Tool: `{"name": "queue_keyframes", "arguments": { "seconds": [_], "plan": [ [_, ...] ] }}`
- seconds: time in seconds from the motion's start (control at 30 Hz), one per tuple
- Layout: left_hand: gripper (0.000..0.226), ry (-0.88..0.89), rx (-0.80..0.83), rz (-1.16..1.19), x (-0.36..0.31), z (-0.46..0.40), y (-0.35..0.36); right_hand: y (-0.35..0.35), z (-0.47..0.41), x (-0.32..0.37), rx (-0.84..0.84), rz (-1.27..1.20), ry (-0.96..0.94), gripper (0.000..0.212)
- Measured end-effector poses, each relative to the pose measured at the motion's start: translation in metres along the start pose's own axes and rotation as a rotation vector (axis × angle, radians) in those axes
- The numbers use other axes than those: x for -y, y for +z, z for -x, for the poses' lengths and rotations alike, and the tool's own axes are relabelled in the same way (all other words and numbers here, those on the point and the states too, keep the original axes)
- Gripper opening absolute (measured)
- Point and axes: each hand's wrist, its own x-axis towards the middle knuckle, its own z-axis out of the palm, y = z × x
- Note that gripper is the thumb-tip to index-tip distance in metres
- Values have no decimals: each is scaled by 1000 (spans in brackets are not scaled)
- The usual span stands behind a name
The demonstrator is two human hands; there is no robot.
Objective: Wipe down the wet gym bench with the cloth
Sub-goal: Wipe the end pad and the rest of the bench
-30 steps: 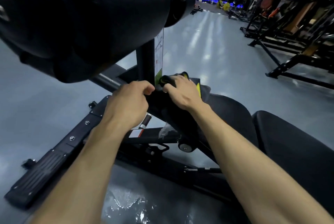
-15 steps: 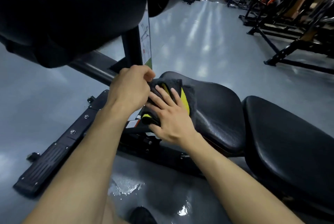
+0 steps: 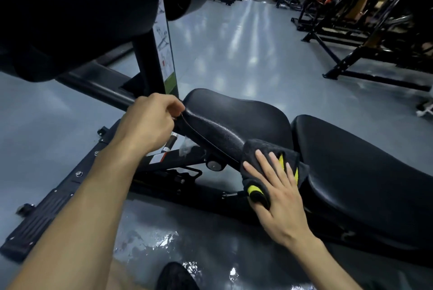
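Observation:
The black gym bench has a small seat pad at centre and a longer back pad to the right. A dark grey cloth with yellow trim lies over the near right edge of the seat pad, by the gap between the pads. My right hand presses flat on the cloth with straight, spread fingers. My left hand grips the seat pad's left front tip with curled fingers.
Big black roller pads hang at the upper left on an upright post with an instruction label. The bench's floor frame runs lower left. Water puddles shine on the grey floor beneath. Racks and machines line the right.
My right hand has slid the cloth from the seat pad's left front end to its near right edge. My left hand has stayed at the pad's tip. The view has tilted up.

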Motion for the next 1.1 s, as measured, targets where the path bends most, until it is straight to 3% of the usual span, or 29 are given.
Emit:
{"name": "queue_keyframes", "arguments": {
  "seconds": [0.13, 0.23, 0.57, 0.63, 0.8, 1.1],
  "plan": [
    [45, -48, -5, -17, 23, -3, -11, 0, -52, 14, -46, -65, 91, 64],
    [45, -59, -12, -38, 36, -9, -14, -2, -112, 24, 16, -107, 138, 64],
    [45, -114, -84, 16, 56, -30, -24, 18, -280, 64, 288, -128, -25, 48],
    [44, -108, -88, 12, 56, -32, -25, 24, -297, 71, 318, -103, -32, 35],
    [40, -95, -105, 9, 57, -32, -28, 34, -305, 87, 261, 31, -20, 35],
    [36, -101, -108, 49, 56, -21, -31, 42, -242, 119, 252, 94, -346, 44]
  ]
}}
